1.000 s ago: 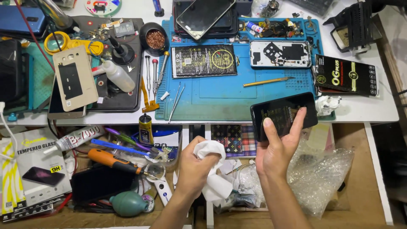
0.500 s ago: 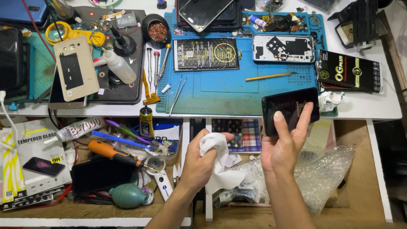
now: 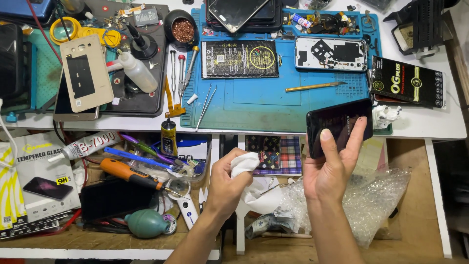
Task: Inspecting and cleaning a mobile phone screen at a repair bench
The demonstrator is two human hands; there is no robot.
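Phone [image 3: 338, 124] now higher over blue mat [image 3: 264, 105]

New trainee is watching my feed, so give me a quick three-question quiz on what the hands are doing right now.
1. True or false: the right hand holds a dark smartphone.
2. What does the left hand grip? A) orange screwdriver B) white cloth C) tweezers
3. Fill in: the bubble wrap lies below the ____ hand.

Key: 1 true; 2 B, the white cloth; 3 right.
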